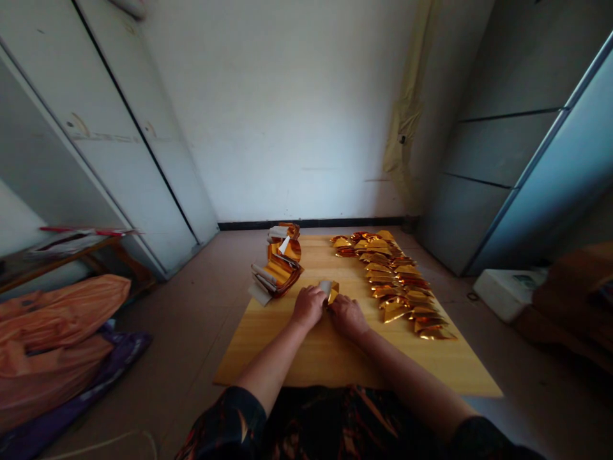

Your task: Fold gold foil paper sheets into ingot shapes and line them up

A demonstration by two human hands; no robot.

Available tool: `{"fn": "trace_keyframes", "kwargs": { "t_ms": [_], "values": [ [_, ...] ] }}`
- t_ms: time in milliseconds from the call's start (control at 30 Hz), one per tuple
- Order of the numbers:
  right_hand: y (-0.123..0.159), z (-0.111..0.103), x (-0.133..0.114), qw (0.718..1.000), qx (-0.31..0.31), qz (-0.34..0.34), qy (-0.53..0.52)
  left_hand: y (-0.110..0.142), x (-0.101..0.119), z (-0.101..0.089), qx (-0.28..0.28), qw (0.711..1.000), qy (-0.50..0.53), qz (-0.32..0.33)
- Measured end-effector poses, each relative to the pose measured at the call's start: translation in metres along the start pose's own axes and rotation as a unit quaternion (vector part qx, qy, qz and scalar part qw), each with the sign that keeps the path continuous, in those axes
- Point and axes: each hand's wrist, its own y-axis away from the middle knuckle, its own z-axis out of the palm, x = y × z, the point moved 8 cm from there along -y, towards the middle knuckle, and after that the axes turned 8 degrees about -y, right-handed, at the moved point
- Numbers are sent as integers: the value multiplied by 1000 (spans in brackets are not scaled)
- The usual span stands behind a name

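My left hand (309,308) and my right hand (348,315) meet over the middle of a wooden board (316,358). Between them is a sheet of gold foil paper (334,292), partly folded, with a grey-white side showing near my left fingers. The fingers of both hands are closed on this sheet; their tips are partly hidden. Left of my hands lie stacks of curled gold foil sheets (282,268) with pale backs. On the right, rows of folded gold foil pieces (383,281) lie overlapping on the board.
White cabinets (119,128) stand at the left, and a grey fridge-like cabinet (502,140) at the right. Orange bags (57,332) are piled on the left floor. A white foam box (502,294) sits right of the board. Behind rises a white wall (287,115).
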Motion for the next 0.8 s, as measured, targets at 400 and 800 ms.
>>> {"fn": "trace_keyframes", "kwargs": {
  "t_ms": [400,800],
  "values": [
    [-9,-12,19,995,1,-95,-32,22,4,-3,19,997,57,51],
    [-17,1,37,979,11,-178,-95,14,4,2,81,994,2,78]
  ]
}}
